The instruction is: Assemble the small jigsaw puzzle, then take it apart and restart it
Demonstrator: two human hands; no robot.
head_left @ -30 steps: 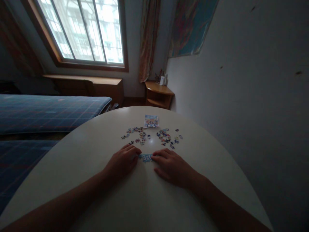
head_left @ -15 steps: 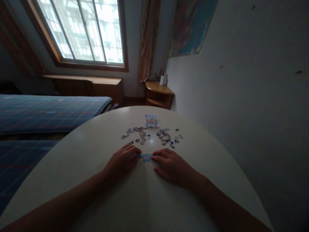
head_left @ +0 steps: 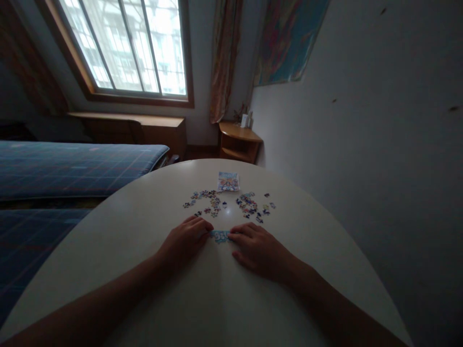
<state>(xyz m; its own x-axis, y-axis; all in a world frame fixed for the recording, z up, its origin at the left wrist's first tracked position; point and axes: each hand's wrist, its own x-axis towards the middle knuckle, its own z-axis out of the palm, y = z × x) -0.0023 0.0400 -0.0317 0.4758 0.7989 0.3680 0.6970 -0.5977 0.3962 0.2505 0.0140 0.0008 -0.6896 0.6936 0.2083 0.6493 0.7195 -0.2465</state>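
Observation:
A short strip of joined jigsaw pieces (head_left: pixel 220 236), light blue with pale shapes, lies flat on the white round table (head_left: pixel 217 303). At its left end, my left hand (head_left: pixel 188 241) grips the edge with bent fingers. My right hand (head_left: pixel 256 248) holds the opposite end, its thumb lower down near the tabletop. The fingers cover both ends of the strip. Just beyond the hands, loose jigsaw pieces lie in a left pile (head_left: pixel 214 203) and a right pile (head_left: pixel 249 205). A single loose piece (head_left: pixel 224 205) sits between them.
Behind the piles lies a small picture packet (head_left: pixel 228 181). Past the table's far edge stands a wooden corner cabinet (head_left: pixel 239 132). A bed with a blue plaid mattress (head_left: pixel 83 168) is on the left, and a bare wall (head_left: pixel 361 159) runs along the right.
The camera view has shifted very slightly, so everything appears a few pixels further right. Both hands stay at the ends of the joined jigsaw pieces.

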